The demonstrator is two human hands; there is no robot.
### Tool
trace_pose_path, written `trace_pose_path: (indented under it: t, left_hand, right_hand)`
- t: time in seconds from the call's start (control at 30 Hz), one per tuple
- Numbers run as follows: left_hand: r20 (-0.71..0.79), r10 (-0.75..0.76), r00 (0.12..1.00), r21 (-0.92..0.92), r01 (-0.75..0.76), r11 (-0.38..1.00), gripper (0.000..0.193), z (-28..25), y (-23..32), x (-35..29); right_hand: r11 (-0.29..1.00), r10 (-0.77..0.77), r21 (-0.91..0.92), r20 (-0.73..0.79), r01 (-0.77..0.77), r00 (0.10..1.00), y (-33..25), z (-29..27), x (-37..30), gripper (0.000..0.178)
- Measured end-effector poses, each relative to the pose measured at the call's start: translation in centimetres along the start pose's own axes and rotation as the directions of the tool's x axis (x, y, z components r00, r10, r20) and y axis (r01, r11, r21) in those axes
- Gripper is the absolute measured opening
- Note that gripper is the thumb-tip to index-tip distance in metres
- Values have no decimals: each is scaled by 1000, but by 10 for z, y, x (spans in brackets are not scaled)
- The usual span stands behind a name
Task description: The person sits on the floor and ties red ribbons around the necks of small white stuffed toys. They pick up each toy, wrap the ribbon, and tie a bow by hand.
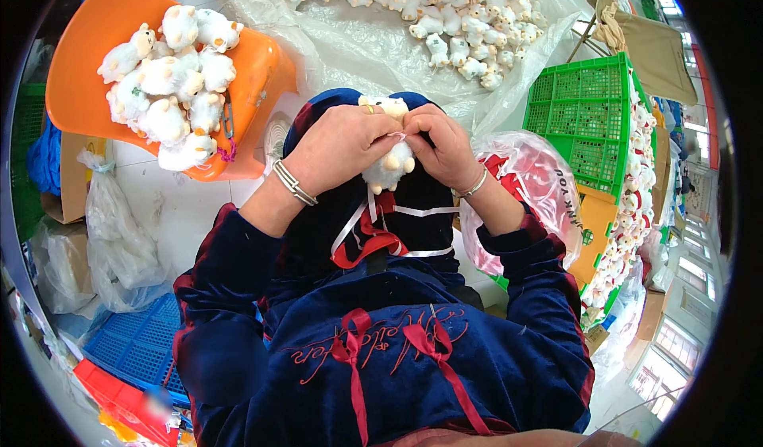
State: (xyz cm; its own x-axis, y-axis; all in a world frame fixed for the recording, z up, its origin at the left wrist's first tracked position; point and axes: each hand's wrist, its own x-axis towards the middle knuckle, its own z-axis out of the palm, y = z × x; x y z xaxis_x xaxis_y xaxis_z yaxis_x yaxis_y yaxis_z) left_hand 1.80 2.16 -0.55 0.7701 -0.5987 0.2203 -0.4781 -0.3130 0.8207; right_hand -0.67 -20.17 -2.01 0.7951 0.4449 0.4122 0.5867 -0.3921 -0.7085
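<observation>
A small white plush toy (387, 170) with cream-coloured feet and muzzle sits upright between my knees. My left hand (340, 143) and my right hand (439, 147) meet at its neck from either side. Both are closed, with fingertips pinching a thin pale ribbon (396, 135) in front of the toy. My fingers cover most of the ribbon and part of the toy's head. On my lap below the toy lie red cloth pieces (369, 248) with white ribbon ties (425, 210) trailing from them.
To the left, an orange chair (87, 58) holds a heap of similar plush toys (171, 81). More toys (469, 18) are spread on clear plastic sheeting (318, 58) ahead. At right stand a plastic bag of red-and-white pieces (524, 185) and a green crate (576, 121). A blue crate (131, 340) lies lower left.
</observation>
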Motion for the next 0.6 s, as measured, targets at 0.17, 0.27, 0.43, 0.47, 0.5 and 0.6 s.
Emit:
trace_pose_path:
  t: [0.17, 0.27, 0.43, 0.47, 0.5, 0.6]
  left_hand:
    - [-25, -107, 994, -120, 103, 987, 13, 1, 6, -1]
    - [-20, -202, 979, -233, 192, 953, 13, 0, 9, -4]
    - [-23, -212, 977, -212, 202, 956, 15, -1, 5, -6]
    - [-23, -194, 981, -196, 186, 963, 16, -2, 5, -6]
    - [-22, -175, 984, -181, 169, 969, 16, -2, 6, -5]
    - [-16, -143, 990, -153, 138, 979, 16, -2, 6, -3]
  right_hand:
    - [1000, -5, -6, -7, 5, 1000, -1, 0, 1, 21]
    - [1000, 6, 5, -12, -6, 1000, -2, 1, 1, 21]
    - [1000, -1, -4, -35, 1, 999, 2, 5, -3, 21]
    - [1000, -6, -5, -39, 6, 999, 2, 5, -2, 21]
    - [1000, -10, -7, -43, 10, 999, 2, 5, -2, 21]
    - [1000, -11, -4, -42, 11, 999, 1, 5, -2, 21]
